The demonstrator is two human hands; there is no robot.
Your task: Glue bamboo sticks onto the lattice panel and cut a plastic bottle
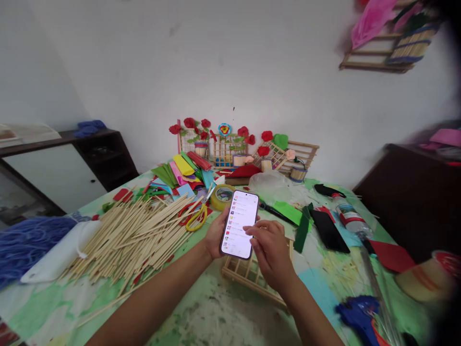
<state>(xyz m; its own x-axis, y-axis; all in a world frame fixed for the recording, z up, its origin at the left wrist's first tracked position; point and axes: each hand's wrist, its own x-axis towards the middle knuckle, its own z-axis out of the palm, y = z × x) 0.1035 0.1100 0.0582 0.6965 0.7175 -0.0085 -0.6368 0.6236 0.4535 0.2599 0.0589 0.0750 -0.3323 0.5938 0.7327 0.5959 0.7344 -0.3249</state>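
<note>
Over the middle of the desk [216, 312], past the sticks [133, 235] toward its left edge, the left hand [216, 233] has its fingers wrapped around a lit phone [240, 223]; the right hand [272, 250], fingers loosely curled, touches the screen above a wooden frame [248, 276].

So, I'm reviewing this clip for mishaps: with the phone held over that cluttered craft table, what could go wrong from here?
1. The left hand alone holds the phone while the right hand taps it; a slip might drop it onto the wooden frame below.
2. The left forearm lies near the loose sticks; a nudge could scatter them.
3. The scissors lie half buried among the sticks, possibly easy to catch blindly.
</note>
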